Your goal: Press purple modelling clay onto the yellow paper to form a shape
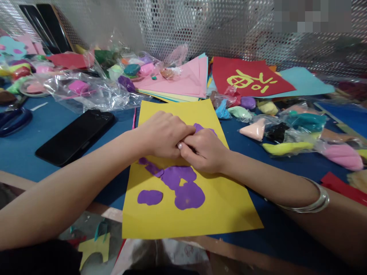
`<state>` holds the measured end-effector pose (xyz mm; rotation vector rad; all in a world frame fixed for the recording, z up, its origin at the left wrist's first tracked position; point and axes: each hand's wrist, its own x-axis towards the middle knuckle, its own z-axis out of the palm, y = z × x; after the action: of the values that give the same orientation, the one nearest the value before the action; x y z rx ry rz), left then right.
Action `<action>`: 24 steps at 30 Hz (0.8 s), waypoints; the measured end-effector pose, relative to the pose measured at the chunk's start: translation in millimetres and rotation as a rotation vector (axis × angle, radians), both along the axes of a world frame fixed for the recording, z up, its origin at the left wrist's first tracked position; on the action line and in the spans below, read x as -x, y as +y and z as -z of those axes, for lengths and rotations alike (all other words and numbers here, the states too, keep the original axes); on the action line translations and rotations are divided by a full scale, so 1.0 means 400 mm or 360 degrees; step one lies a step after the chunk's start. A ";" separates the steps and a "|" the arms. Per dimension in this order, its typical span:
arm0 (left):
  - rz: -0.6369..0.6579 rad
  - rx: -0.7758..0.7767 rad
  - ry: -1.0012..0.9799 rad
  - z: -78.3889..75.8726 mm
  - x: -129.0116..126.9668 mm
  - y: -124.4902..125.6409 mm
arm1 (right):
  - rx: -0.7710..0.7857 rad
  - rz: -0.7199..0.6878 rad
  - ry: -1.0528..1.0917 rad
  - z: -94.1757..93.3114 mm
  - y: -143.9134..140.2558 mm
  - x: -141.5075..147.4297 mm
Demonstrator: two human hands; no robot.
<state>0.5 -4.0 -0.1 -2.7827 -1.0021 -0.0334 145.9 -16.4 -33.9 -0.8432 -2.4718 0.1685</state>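
A yellow sheet of paper (223, 214) lies before me, its lower edge reaching past the table edge. Flattened purple clay (179, 176) sticks to it in joined patches, with a separate oval patch at lower left and more purple showing behind my hands. Over the upper half of the sheet, my left hand (164, 133) and my right hand (205, 151) meet with fingers curled together. A small pale, shiny bit shows at my right thumb tip. Whatever lies between the fingers is hidden, and I cannot make it out.
A black phone (76, 135) and dark-blue-handled scissors (15, 120) lie at left. Bagged coloured clay (305, 122) spreads along the right; more bags sit back left. Behind are pink paper sheets (183, 78) and a red sheet (275, 80) with yellow strokes, before a perforated metal panel (172, 23).
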 end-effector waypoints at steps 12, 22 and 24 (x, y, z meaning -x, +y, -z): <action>-0.0018 0.0026 0.0018 0.000 -0.002 0.002 | -0.0006 0.0001 -0.0009 -0.001 0.001 0.000; -0.0015 0.0030 0.0010 -0.002 -0.001 0.001 | 0.0005 -0.0009 0.0008 0.000 0.000 -0.001; -0.0009 0.0023 0.0010 -0.001 -0.001 0.002 | 0.0009 -0.0010 0.0009 0.000 -0.001 -0.001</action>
<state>0.8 -3.3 0.4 -2.7908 -1.0129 -0.0165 146.2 -16.8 -33.9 -0.8359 -2.4699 0.1800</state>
